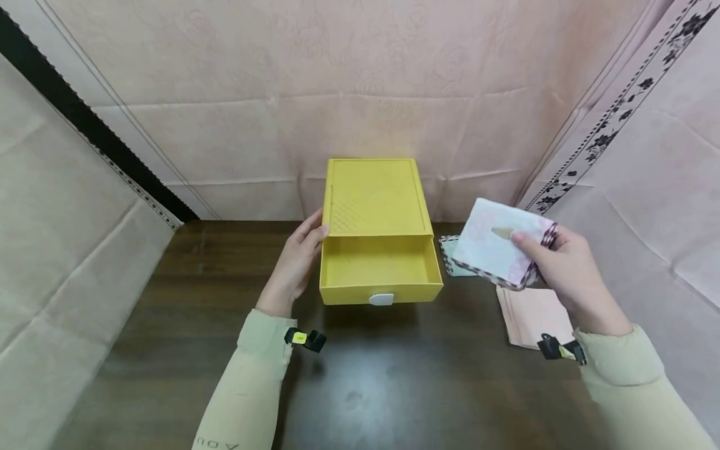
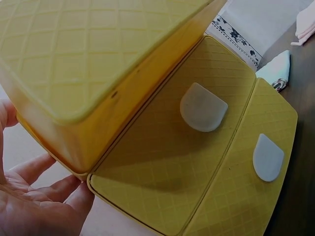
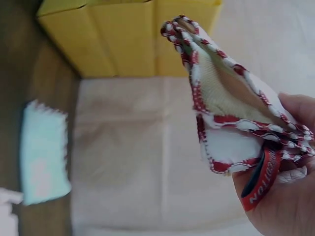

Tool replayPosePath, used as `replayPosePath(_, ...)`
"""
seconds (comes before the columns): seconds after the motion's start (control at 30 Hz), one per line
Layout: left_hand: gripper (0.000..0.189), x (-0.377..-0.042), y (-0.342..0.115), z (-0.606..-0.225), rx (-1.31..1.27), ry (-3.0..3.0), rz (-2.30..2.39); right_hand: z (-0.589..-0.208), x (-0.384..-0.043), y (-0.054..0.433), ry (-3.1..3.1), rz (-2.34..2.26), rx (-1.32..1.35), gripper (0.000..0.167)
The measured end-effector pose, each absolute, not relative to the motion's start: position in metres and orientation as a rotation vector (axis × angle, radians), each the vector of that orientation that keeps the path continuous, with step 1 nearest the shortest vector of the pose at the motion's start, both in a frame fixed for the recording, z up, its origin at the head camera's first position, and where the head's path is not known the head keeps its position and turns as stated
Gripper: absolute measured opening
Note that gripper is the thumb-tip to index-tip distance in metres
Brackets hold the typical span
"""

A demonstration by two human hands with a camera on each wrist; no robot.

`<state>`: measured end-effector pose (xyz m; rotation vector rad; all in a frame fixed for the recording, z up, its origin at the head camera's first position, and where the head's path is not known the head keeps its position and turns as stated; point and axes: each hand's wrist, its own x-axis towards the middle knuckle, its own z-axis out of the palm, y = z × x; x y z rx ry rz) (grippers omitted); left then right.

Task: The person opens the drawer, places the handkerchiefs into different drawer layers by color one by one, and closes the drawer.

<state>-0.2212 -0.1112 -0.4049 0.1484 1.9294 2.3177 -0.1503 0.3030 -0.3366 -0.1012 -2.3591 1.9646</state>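
A yellow drawer box (image 1: 374, 197) stands on the table with its top drawer (image 1: 382, 295) pulled out. That drawer is hollow inside and has a white tab on its front. My left hand (image 1: 298, 259) rests against the box's left side, its fingers (image 2: 37, 169) laid along the side wall. To the right, my right hand (image 1: 574, 281) pinches a folded handkerchief (image 1: 495, 240), thumb on top, above the table. This handkerchief is pale blue and pink, with a red-and-white stitched edge and a red label (image 3: 266, 179) in the right wrist view.
A light green folded handkerchief (image 1: 450, 253) lies right of the box, partly under the held one in the head view. Pink folded cloth (image 1: 534, 319) lies nearer, below my right hand. Two shut drawer fronts (image 2: 202, 142) sit below the open drawer. Pale cloth walls (image 1: 281, 112) surround the table.
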Motion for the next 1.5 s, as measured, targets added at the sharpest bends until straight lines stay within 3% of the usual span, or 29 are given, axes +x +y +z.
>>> replayPosePath(0.13, 0.056, -0.222, -0.111, -0.404, 0.154, 1.930, 2.321, -0.311, -0.156, 0.282, -2.334, 1.959, -0.065, 0.042)
replayPosePath(0.33, 0.055, -0.222, -0.113, -0.404, 0.142, 1.940, 2.316, -0.287, -0.165, 0.235, -2.216, 2.144, 0.161, 0.036)
replayPosePath(0.63, 0.056, -0.222, -0.112, -0.406, 0.145, 1.885, 2.347, -0.299, -0.177, 0.162, -2.209, 2.477, 0.469, 0.038)
replayPosePath(0.97, 0.054, -0.223, -0.113, -0.406, 0.107, 1.934, 2.307, -0.329, -0.190, 0.137, -2.882, 1.440, 0.415, 0.034)
replayPosePath(1.1, 0.054, -0.222, -0.113, -0.405, 0.101, 1.928, 2.316, -0.324, -0.184, 0.137, -2.949, 1.279, 0.392, 0.040)
replayPosePath(1.5, 0.054, -0.222, -0.114, -0.405, 0.117, 1.938, 2.305, -0.322, -0.177, 0.128, -3.067, 0.833, 0.408, 0.031)
